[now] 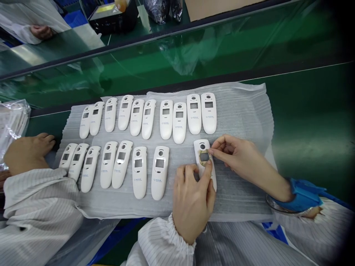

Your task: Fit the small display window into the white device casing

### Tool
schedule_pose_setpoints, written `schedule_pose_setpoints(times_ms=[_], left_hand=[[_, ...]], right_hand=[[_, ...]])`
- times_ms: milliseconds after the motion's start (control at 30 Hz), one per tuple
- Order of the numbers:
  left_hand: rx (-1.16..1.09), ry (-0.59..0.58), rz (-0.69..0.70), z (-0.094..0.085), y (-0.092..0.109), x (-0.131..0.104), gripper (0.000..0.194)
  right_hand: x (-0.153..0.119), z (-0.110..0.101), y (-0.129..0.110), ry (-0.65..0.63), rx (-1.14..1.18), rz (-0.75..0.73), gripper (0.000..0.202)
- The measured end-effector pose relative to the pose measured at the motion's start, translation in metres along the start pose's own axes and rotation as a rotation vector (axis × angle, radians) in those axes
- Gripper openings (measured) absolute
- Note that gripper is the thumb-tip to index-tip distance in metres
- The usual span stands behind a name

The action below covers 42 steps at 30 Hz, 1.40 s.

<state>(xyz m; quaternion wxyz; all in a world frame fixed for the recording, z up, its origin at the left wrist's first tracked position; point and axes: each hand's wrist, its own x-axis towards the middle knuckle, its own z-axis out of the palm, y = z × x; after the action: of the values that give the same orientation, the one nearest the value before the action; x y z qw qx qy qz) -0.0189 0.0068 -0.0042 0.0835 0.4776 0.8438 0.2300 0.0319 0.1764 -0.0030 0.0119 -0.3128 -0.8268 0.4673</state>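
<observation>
Left hand: the left hand (pixel 191 201) is laid on the foam sheet (pixel 244 111), fingers mostly curled in; its forefinger is stretched forward and pressed on the white casing (pixel 200 145) beside the window. Nothing is gripped; the casing is only pinned down.
Right hand: the right hand (pixel 244 162) is brought in from the right, thumb and forefinger pinched together on the edge of a small brownish film (pixel 204 157); the other fingers are loosely bent.
Film: it is seen lying over the display window of the casing, held at its right edge by the pinch. Whether it is stuck flat or partly lifted cannot be told.
Casing: it is placed at the right end of the near row, a little apart from the others, narrow end towards the person, between the two hands.
Near row: seven more white casings (pixel 139 171) are laid side by side to the left, windows facing up.
Far row: ten casings (pixel 179 122) are lined up behind, close together.
Wrist strap: a blue band (pixel 302 195) is worn on the right wrist.
Conveyor: a green belt (pixel 194 62) is seen beyond the sheet.
Other person: a hand (pixel 27 153) in a white striped sleeve is rested at the left edge of the sheet.
Bag: a clear plastic bag (pixel 12 122) is lying at far left.
</observation>
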Motion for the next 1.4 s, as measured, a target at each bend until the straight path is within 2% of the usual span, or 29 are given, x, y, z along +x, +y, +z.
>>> schedule_pose_setpoints(times_ms=[133,267,533,633,733,833,900,1067,1267,1400], left_hand=[[-0.021,0.026,0.016,0.000,-0.004,0.000,0.045],[0.001,0.064,0.020,0.000,-0.008,0.005,0.044],[0.053,0.053,-0.031,0.002,-0.008,0.011,0.047],[0.062,0.064,-0.025,0.002,-0.008,0.011,0.047],[0.073,0.070,-0.018,0.002,-0.008,0.011,0.047],[0.075,0.073,-0.011,0.003,-0.009,0.012,0.048],[0.054,0.080,-0.005,0.003,-0.011,0.012,0.048],[-0.024,0.188,0.027,0.001,-0.015,0.003,0.044],[0.007,0.114,0.059,0.000,-0.011,-0.009,0.041],[0.033,0.135,0.052,0.002,-0.009,-0.009,0.038]], right_hand=[[0.001,0.004,-0.002,0.051,-0.073,-0.040,0.024],[0.002,0.006,-0.003,0.042,-0.093,-0.046,0.020],[-0.004,0.003,0.000,0.026,-0.067,-0.103,0.018],[-0.010,0.004,0.003,0.042,-0.167,-0.237,0.018],[-0.018,0.007,0.007,0.103,-0.455,-0.427,0.027],[-0.023,0.007,0.009,0.154,-0.667,-0.518,0.030],[-0.024,0.006,0.009,0.148,-0.645,-0.517,0.030],[-0.022,0.003,0.006,0.077,-0.389,-0.441,0.028],[-0.020,0.009,0.000,0.130,-0.652,-0.681,0.026],[-0.018,0.007,-0.003,0.126,-0.760,-0.832,0.022]])
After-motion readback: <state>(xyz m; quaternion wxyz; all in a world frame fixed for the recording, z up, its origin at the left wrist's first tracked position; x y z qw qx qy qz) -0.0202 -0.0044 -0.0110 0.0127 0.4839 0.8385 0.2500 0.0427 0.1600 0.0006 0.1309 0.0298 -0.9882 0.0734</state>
